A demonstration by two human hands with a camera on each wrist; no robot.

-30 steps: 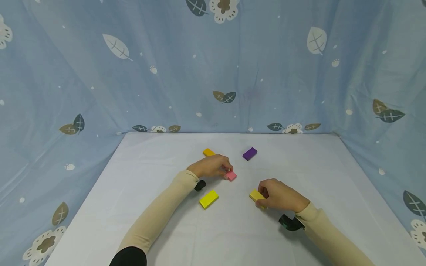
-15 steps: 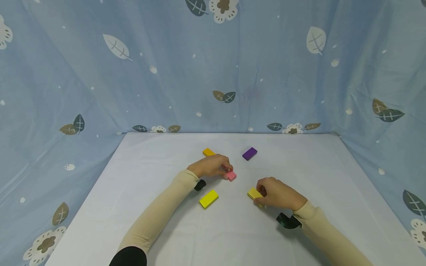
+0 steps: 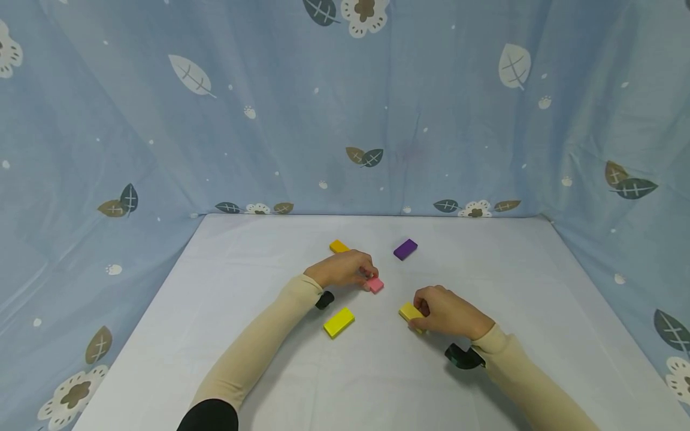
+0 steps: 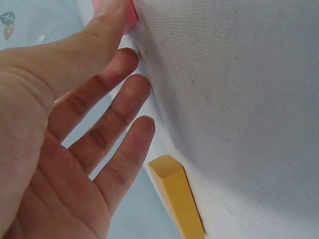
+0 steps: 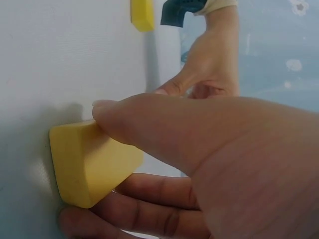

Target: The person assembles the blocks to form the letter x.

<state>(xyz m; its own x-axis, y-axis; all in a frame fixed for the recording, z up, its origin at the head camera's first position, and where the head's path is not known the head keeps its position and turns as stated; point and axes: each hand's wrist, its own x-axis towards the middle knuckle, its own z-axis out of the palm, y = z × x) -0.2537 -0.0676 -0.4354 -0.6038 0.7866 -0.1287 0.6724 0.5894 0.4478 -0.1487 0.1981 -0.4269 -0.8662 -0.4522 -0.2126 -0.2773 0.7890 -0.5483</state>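
Near the middle of the white table my left hand (image 3: 345,268) pinches a small pink block (image 3: 375,285) between thumb and fingertips; its other fingers extend loosely in the left wrist view. To the right and closer to me, my right hand (image 3: 450,311) grips a pale yellow block (image 3: 411,312), thumb on one side and fingers on the other. The right wrist view shows this block (image 5: 94,164) low against the white surface. Behind the left hand lies an orange-yellow block (image 3: 338,246), partly hidden by that hand.
A bright yellow block (image 3: 339,322) lies on the white tabletop (image 3: 280,383) in front of the left hand. Farther back sits a purple block (image 3: 405,249). A blue patterned curtain (image 3: 302,120) encloses the back and sides.
My right hand has slid slightly left and away from me with the pale yellow block. The left hand and pink block have stayed in place.
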